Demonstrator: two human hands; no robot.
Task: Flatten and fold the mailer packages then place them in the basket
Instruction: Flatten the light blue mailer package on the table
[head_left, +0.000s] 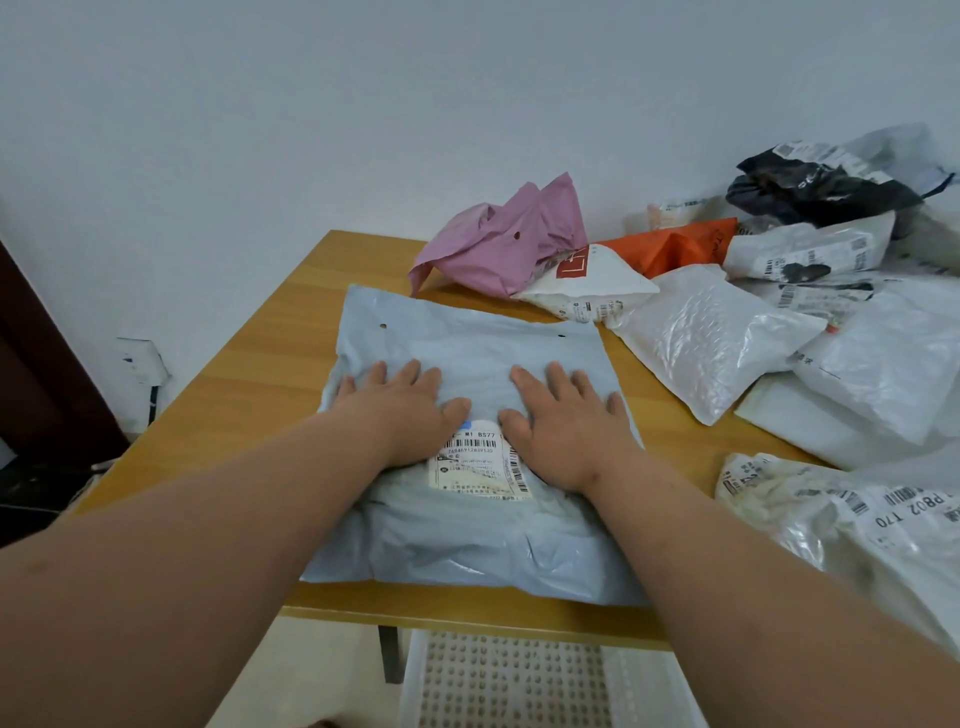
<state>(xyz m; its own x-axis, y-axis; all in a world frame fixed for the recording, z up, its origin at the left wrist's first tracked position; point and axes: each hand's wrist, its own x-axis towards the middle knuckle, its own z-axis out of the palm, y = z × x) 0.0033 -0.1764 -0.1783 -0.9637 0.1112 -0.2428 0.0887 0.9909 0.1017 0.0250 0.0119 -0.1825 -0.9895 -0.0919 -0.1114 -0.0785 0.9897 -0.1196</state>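
A large grey-blue mailer (467, 343) lies flat on the wooden table (249, 374), with a white shipping label (480, 470) near its middle. My left hand (405, 410) presses on it with fingers straight and spread, left of the label. My right hand (563, 421) presses flat beside it, right of the label. Both palms are down and hold nothing. A white perforated basket (519, 680) stands on the floor below the table's near edge.
A heap of other mailers covers the right side of the table: a crumpled pink one (498, 244), an orange one (675, 247), a bubble mailer (706, 338), black (810, 187) and several white ones. The left table part is bare wood. A wall socket (137, 358) is at the left.
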